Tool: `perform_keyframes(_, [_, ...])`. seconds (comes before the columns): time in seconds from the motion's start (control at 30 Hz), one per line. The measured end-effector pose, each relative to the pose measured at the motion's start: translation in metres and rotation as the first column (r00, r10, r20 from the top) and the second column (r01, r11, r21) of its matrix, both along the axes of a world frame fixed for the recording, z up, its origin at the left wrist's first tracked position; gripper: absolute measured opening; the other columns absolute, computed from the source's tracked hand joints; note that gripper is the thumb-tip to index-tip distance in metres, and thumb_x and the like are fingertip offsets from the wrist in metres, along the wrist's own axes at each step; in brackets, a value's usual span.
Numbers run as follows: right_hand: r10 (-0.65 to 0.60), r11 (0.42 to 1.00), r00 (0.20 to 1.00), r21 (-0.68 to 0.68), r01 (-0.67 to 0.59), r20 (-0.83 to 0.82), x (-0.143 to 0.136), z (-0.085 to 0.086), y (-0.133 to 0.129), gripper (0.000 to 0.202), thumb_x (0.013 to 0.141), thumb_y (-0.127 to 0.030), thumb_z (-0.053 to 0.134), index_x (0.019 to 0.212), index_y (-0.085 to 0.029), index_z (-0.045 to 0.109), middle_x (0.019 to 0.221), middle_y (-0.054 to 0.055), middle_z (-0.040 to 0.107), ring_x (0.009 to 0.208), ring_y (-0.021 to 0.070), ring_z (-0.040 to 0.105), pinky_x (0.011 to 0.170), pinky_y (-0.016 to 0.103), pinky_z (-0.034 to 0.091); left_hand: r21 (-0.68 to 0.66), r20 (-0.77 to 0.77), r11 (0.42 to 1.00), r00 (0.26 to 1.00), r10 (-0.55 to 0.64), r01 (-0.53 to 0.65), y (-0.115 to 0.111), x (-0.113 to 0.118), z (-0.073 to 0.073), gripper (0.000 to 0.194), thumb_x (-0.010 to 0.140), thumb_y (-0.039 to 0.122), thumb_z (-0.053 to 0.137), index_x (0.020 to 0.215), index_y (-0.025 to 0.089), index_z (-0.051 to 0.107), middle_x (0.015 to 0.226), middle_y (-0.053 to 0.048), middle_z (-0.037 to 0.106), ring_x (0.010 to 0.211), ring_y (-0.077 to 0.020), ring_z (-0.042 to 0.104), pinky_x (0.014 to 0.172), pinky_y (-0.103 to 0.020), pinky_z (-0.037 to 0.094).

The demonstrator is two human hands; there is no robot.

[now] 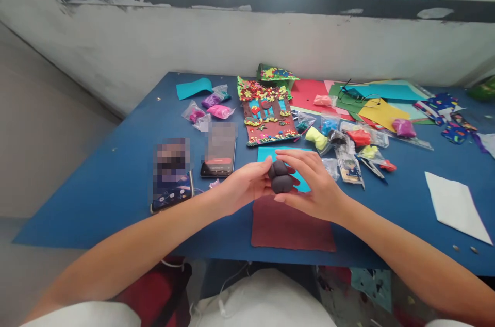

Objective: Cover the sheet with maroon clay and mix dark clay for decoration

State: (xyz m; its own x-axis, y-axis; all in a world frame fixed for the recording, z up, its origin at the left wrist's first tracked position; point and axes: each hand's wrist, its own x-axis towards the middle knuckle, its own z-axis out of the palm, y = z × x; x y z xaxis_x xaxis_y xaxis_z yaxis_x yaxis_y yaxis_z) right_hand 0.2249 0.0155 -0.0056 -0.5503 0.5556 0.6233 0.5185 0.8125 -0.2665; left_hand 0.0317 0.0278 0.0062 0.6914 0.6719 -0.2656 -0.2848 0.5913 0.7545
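Observation:
Between my two hands is a lump of dark grey modelling clay [281,183], with rounded bulges pressed together. My left hand [247,185] grips it from the left, its thumb against the upper side. From the right, my right hand [313,180] curls its fingers and thumb around the clay. Below the hands lies a sheet that is bright blue at its upper part [266,153] and brownish red at its lower part [292,226]. Part of the sheet is hidden by my hands.
Two phones, one nearer [172,198] and one farther [220,149], lie left of my hands. Beyond stands a decorated clay panel [266,110]. Bags of coloured clay [359,137], paper sheets [386,113] and a white sheet [456,206] lie on the blue table [127,162].

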Motion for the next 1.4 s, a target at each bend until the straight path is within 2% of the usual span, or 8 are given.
perform_keyframes(0.13, [0.069,0.997,0.997,-0.043,-0.067,0.042,0.000,0.002,-0.003,0.082,0.086,-0.053,0.064,0.151,-0.020,0.025,0.131,0.018,0.061,0.121,0.0298,0.059,0.097,0.046,0.049,0.090,0.018,0.995,0.999,0.039,-0.040,-0.001,0.004,-0.005,0.041,0.078,0.044,0.076,0.103,0.012,0.070,0.095,-0.010,0.073,0.089,-0.0217,0.069,0.079,-0.031,0.053])
perform_keyframes(0.27, [0.087,0.981,0.996,-0.173,-0.084,0.013,0.000,0.001,-0.005,0.083,0.089,-0.042,0.064,0.155,-0.024,0.018,0.131,0.015,0.062,0.116,0.0262,0.063,0.092,0.039,0.056,0.051,-0.009,0.998,0.999,0.030,-0.030,-0.004,0.007,-0.003,0.046,0.080,0.050,0.072,0.104,0.011,0.069,0.098,-0.013,0.073,0.092,-0.0244,0.070,0.081,-0.033,0.053])
perform_keyframes(0.43, [0.048,0.967,0.988,-0.242,-0.082,-0.146,0.001,0.001,-0.003,0.064,0.086,-0.036,0.069,0.144,-0.025,0.044,0.127,0.010,0.067,0.110,0.0225,0.067,0.087,0.033,0.059,-0.020,-0.106,1.000,0.994,-0.014,0.012,-0.004,0.002,0.007,0.044,0.083,0.056,0.064,0.092,0.014,0.070,0.099,-0.011,0.074,0.094,-0.0229,0.069,0.087,-0.033,0.052])
perform_keyframes(0.6, [0.018,0.952,0.970,-0.291,-0.091,-0.242,-0.001,0.008,-0.004,0.040,0.079,-0.034,0.076,0.117,-0.024,0.065,0.102,0.006,0.075,0.091,0.0193,0.072,0.080,0.030,0.059,0.081,-0.215,0.992,0.973,-0.082,0.101,-0.002,-0.001,0.010,0.057,0.076,0.068,0.064,0.080,0.011,0.073,0.079,-0.010,0.072,0.080,-0.0199,0.067,0.085,-0.032,0.051])
perform_keyframes(0.83, [0.003,0.958,0.970,-0.277,-0.072,-0.242,0.001,0.013,-0.005,0.017,0.086,-0.028,0.068,0.101,-0.022,0.072,0.092,0.003,0.078,0.079,0.0160,0.074,0.071,0.024,0.059,0.092,-0.292,0.993,0.956,-0.042,0.072,0.000,0.000,0.008,0.054,0.069,0.064,0.072,0.071,0.010,0.072,0.070,-0.007,0.067,0.068,-0.0181,0.065,0.074,-0.031,0.052])
perform_keyframes(1.1, [-0.058,0.956,0.961,-0.291,-0.024,-0.270,0.005,0.018,-0.010,0.021,0.085,-0.016,0.057,0.085,-0.023,0.077,0.075,0.000,0.078,0.061,0.0140,0.071,0.058,0.022,0.057,0.147,-0.293,0.985,0.955,-0.049,0.095,0.002,-0.002,0.005,0.050,0.070,0.062,0.071,0.065,0.012,0.071,0.069,-0.009,0.069,0.060,-0.0163,0.063,0.059,-0.027,0.049])
perform_keyframes(1.23, [-0.213,0.851,0.901,-0.525,-0.019,-0.378,0.001,0.020,-0.011,0.023,0.087,-0.036,0.062,0.072,-0.021,0.071,0.058,-0.001,0.068,0.049,0.0133,0.063,0.048,0.025,0.053,0.192,-0.300,0.969,0.949,-0.090,0.153,0.003,-0.001,0.000,0.053,0.069,0.066,0.069,0.067,0.014,0.069,0.063,-0.006,0.065,0.055,-0.0154,0.061,0.053,-0.026,0.045])
perform_keyframes(1.4, [-0.228,0.556,0.805,-0.752,-0.354,-0.548,0.000,0.015,-0.006,0.064,0.081,-0.073,0.053,0.113,-0.018,0.062,0.065,0.000,0.064,0.048,0.0146,0.062,0.048,0.028,0.053,0.392,-0.342,0.913,0.939,0.026,0.117,-0.002,0.000,0.004,0.055,0.075,0.069,0.062,0.084,0.015,0.065,0.071,-0.004,0.064,0.060,-0.0146,0.061,0.055,-0.025,0.045])
